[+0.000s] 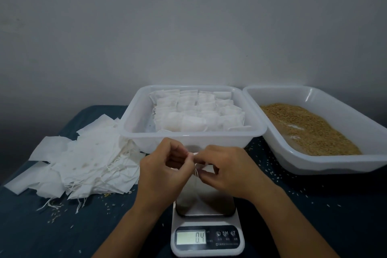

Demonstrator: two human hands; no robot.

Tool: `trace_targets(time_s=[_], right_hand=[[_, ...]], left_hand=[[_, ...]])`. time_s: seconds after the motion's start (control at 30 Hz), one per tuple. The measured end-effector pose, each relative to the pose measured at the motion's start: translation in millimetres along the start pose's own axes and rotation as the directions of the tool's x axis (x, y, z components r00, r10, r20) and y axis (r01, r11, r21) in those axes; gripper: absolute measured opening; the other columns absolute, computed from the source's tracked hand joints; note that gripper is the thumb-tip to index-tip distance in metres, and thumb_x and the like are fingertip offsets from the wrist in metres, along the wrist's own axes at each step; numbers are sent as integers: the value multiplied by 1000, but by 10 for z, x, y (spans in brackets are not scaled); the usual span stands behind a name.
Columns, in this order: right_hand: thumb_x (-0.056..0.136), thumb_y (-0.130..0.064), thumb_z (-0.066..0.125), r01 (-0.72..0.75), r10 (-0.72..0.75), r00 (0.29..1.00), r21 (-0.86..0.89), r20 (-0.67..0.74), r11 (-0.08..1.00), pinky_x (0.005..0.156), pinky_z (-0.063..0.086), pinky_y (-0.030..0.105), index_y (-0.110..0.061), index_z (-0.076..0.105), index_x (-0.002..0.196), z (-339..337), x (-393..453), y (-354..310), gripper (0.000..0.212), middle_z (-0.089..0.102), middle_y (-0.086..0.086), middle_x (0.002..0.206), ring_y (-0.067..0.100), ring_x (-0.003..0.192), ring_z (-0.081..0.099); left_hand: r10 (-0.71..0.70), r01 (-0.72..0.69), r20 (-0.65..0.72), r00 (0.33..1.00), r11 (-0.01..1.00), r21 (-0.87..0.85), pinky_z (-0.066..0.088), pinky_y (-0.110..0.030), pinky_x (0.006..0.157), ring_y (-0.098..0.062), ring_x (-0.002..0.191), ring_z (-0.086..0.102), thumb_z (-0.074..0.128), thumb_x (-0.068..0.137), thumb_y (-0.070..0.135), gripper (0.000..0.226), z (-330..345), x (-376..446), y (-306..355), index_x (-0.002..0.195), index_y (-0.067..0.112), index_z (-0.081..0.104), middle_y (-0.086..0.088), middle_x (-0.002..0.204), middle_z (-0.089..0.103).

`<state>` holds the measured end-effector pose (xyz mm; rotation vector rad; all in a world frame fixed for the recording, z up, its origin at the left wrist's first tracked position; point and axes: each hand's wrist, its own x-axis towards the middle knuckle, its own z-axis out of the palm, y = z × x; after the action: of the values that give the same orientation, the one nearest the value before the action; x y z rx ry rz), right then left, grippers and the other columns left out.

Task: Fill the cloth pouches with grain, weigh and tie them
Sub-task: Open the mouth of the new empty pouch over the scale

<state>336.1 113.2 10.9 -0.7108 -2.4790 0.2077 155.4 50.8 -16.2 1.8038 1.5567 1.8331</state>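
A white cloth pouch (193, 192) hangs just over the steel plate of a kitchen scale (206, 239), whose display reads 0.4. My left hand (163, 172) and my right hand (228, 170) meet above it, and each pinches the pouch's drawstring at the neck. A white tub (136, 119) behind my hands is packed with several filled pouches. At the right, a second white tub (314, 165) holds brown grain (310, 130). A heap of flat empty pouches (83, 159) lies at the left.
Everything stands on a dark blue cloth (41, 232) sprinkled with loose grains. Loose strings trail from the heap's front edge. A grey wall rises behind the tubs.
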Motion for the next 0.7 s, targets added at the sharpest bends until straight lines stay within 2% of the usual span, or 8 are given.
trace_targets(time_s=[0.07,0.13,0.2,0.27,0.43,0.53,0.63,0.7], right_hand=[[94,-27,71,1,-2,1000,38,27,999,65,49,24,-22,78,105,-11,-4,-2,14,67,-12,92,-2,73,47],[94,-22,72,-16,12,999,118,31,993,67,46,21,-25,75,99,-57,-9,11,6,60,-17,92,1,74,51],[96,-21,72,-34,29,999,172,29,984,67,44,21,-33,62,88,-139,5,22,18,55,-24,86,1,75,54],[98,-22,68,-74,64,997,231,49,970,62,45,22,-37,55,87,-206,1,42,23,58,-23,78,6,68,60],[100,-19,60,-160,115,985,428,129,890,50,54,28,-22,68,110,-360,-19,48,13,69,-4,80,14,52,66],[102,-27,60,-166,108,981,425,159,890,52,52,28,-17,70,106,-467,-6,62,14,68,-4,76,14,52,62],[104,-38,57,-141,64,977,382,205,913,55,48,24,-28,75,99,-577,-4,42,21,69,-7,74,12,55,63],[104,-47,54,-134,55,974,366,220,921,56,48,20,-41,73,88,-656,17,18,26,70,-13,74,10,56,65]], left_hand=[[-32,39,76,997,995,-87,57,-17,72,-12,82,74,82,87,13,22,-20,18,26,95,24,65,12,88,73],[-80,112,230,970,985,-128,56,-19,85,-11,103,72,77,90,37,26,-62,39,21,112,32,64,15,108,72],[-135,199,424,895,974,-110,52,-21,100,-4,125,62,74,86,56,48,-109,65,-3,130,47,57,22,131,64],[-166,262,555,815,960,-98,49,-27,106,-1,132,56,77,83,59,62,-130,112,-12,139,54,50,25,141,58],[-113,288,738,665,951,-114,51,-26,99,-6,124,62,74,92,28,51,-108,402,146,136,46,57,15,132,67],[-67,294,834,547,949,-116,53,-33,102,-9,118,64,66,94,2,50,-68,550,230,131,35,63,6,125,69],[-174,419,848,501,906,-61,59,-47,89,-16,97,67,70,92,2,32,1,641,241,122,14,67,-14,114,69],[-162,429,873,461,901,-59,57,-42,84,-15,90,66,70,89,5,23,76,668,244,110,15,70,-8,99,69]])
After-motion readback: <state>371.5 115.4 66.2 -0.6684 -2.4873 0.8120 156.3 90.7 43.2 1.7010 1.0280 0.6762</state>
